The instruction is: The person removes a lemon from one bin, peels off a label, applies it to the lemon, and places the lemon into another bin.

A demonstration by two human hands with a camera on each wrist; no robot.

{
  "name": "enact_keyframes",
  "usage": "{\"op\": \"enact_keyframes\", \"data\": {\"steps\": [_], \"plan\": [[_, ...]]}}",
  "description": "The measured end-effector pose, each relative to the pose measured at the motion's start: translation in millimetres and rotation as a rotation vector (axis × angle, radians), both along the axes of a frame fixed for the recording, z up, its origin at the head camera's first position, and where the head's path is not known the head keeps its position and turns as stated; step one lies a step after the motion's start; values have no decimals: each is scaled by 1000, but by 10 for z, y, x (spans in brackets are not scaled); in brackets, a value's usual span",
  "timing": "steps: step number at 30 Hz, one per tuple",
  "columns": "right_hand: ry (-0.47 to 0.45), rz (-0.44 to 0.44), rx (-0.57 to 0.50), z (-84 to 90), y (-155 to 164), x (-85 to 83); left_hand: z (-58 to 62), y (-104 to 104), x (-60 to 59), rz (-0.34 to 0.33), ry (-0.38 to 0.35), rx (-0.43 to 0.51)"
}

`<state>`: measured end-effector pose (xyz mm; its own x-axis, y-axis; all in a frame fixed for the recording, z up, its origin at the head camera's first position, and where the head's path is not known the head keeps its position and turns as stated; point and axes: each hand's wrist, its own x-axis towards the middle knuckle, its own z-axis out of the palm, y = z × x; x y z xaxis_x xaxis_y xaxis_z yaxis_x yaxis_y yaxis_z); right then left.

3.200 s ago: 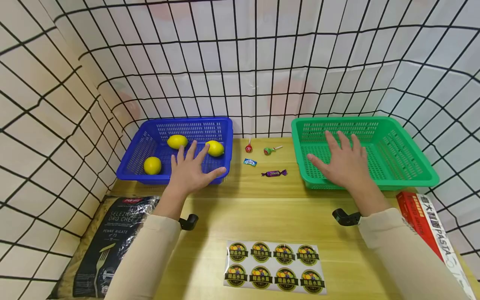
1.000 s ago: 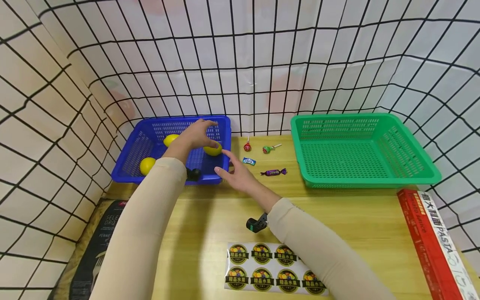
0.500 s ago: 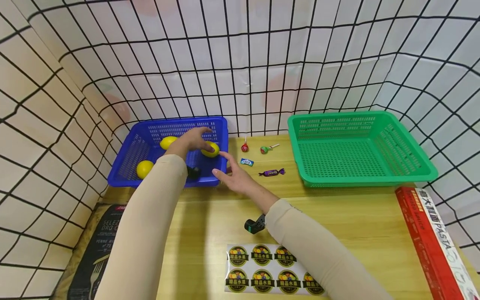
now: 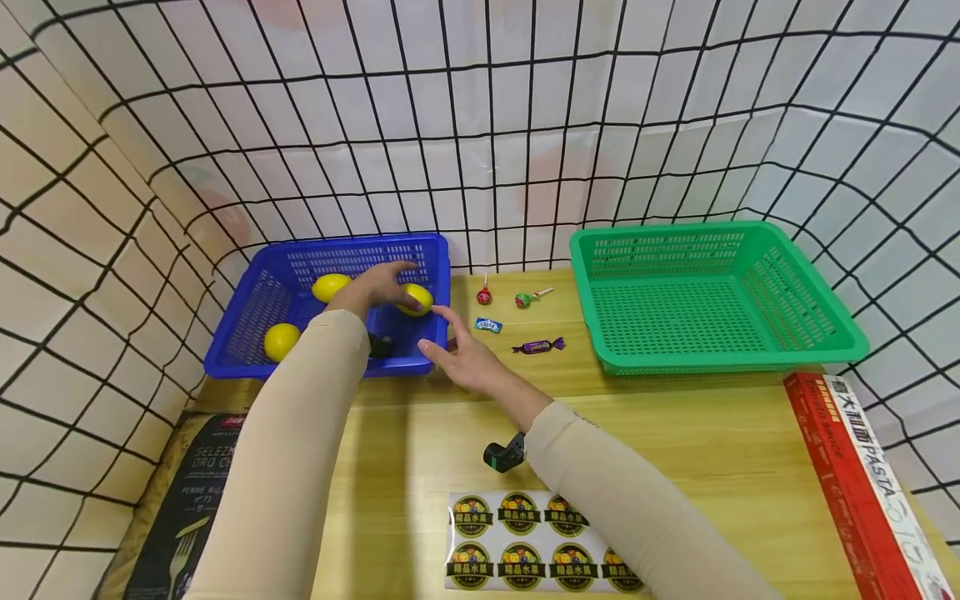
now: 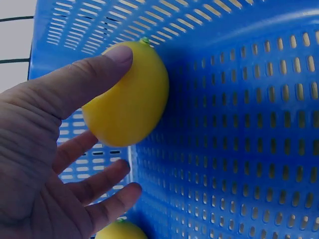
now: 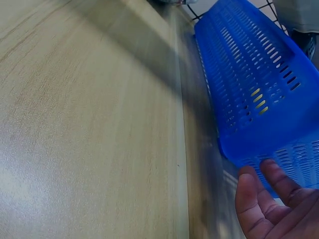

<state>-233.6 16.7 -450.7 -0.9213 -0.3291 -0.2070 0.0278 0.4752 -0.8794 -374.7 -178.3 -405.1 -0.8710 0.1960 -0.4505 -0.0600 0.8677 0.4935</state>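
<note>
A blue basket (image 4: pixel 247 333) at the back left holds three yellow lemons. My left hand (image 4: pixel 386 283) reaches into it over the right-hand lemon (image 4: pixel 420 300). In the left wrist view the thumb (image 5: pixel 94 77) lies along this lemon (image 5: pixel 129 104) by the basket wall (image 5: pixel 239 124). The fingers are spread loosely beside it, not wrapped round it. My right hand (image 4: pixel 453 350) hovers open, holding nothing, at the basket's front right corner. In the right wrist view its fingertips (image 6: pixel 264 196) are just short of the basket (image 6: pixel 259 84).
An empty green basket (image 4: pixel 757 229) stands at the back right. Between the baskets lie a red lollipop (image 4: pixel 483 295), a green lollipop (image 4: pixel 522 298), a blue candy (image 4: pixel 488 325) and a purple candy (image 4: pixel 537 345). A sticker sheet (image 4: pixel 525 542), a red pasta box (image 4: pixel 855 467) and a dark pasta bag (image 4: pixel 187 508) lie nearer. Wire mesh encloses the table.
Over three seconds my left hand went into the blue basket onto the right-hand lemon. My right hand crossed from the green basket to the blue basket's corner. Little moved in the last half second.
</note>
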Motion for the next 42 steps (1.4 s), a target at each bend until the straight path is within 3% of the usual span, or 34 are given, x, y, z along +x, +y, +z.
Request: {"op": "enact_keyframes", "data": {"steps": [12, 20, 33, 37, 42], "plan": [[-1, -2, 23, -11, -3, -3, -22, 40, -6, -9, 8, -19], [0, 13, 12, -18, 8, -6, -33, 53, -1, -5, -24, -12], [-19, 1, 8, -4, 8, -5, 25, 75, 26, -30, 2, -40], [-18, 6, 1, -6, 9, -7, 87, 64, 38, -66, 47, -49], [-21, 12, -18, 0, 22, -15, 297, 64, 85, -124, 116, -90]]}}
